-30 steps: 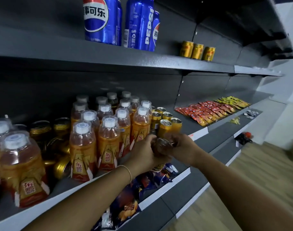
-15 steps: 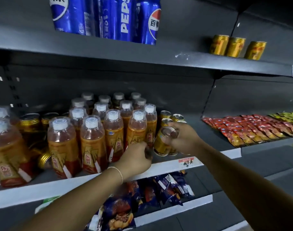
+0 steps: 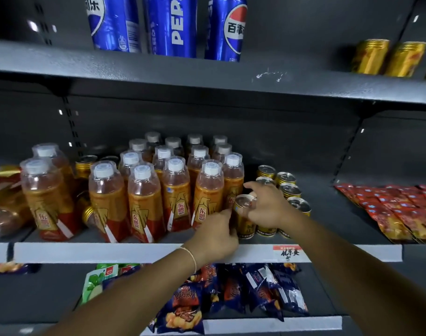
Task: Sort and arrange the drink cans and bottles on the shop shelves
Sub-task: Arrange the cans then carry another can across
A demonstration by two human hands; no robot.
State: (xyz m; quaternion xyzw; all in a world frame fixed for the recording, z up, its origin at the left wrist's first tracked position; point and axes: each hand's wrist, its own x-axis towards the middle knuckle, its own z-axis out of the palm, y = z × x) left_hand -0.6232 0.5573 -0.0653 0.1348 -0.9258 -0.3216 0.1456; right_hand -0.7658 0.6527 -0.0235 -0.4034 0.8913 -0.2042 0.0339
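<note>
The right hand [image 3: 267,206] grasps the top of a gold can [image 3: 242,223]. Its fingers curl round the rim, with the index finger stretched out toward the bottles. The left hand [image 3: 215,235], with a thin bracelet [image 3: 193,257] at its wrist, sits low against the can's left side. Its fingers are bent in between the can and the nearest bottle, and I cannot tell whether they grip the can or only touch it.

The can stands near upright at the front of the middle shelf [image 3: 110,252]. It is just beside the orange drink bottles [image 3: 175,190] on its left and a row of matching gold cans [image 3: 290,191] on its right. The row runs back toward the rear wall. The bottles have white caps and stand packed several rows deep. Further left, more gold cans [image 3: 87,166] show among them, at least one lying on its side.

A price label [image 3: 289,252] hangs on the shelf's white front strip below the right hand. Red snack packets [image 3: 401,209] lie flat further right on the same shelf.

On the upper shelf [image 3: 158,71] stand tall blue Pepsi cans [image 3: 170,25], and well to their right is a small group of gold cans [image 3: 386,57]. The lower shelf holds dark blue snack bags [image 3: 231,292] and a green packet [image 3: 95,282].
</note>
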